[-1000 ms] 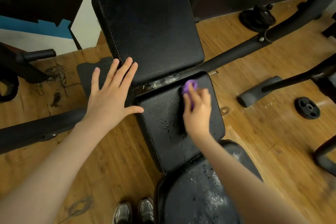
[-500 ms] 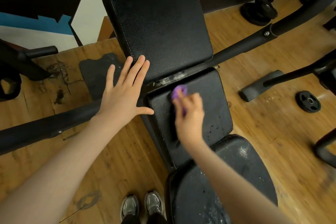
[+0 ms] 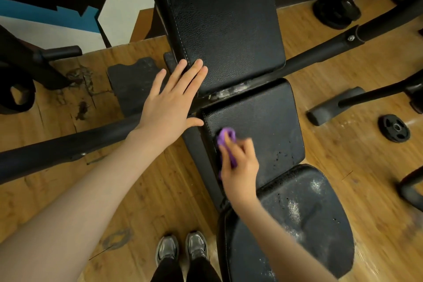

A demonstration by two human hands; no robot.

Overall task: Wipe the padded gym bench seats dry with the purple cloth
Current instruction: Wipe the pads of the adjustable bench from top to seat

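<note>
Fingers of your right hand (image 3: 240, 165) clamped the purple cloth (image 3: 225, 138) to the middle seat pad (image 3: 270, 121) for wiping, while your left hand (image 3: 170, 107), fingers straight, braced against the back pad (image 3: 224, 23).

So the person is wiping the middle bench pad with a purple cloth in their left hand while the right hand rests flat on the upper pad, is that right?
The hands are swapped. In the head view, the right hand holds the purple cloth on the middle bench pad, while the left hand rests flat on the upper pad.
</note>
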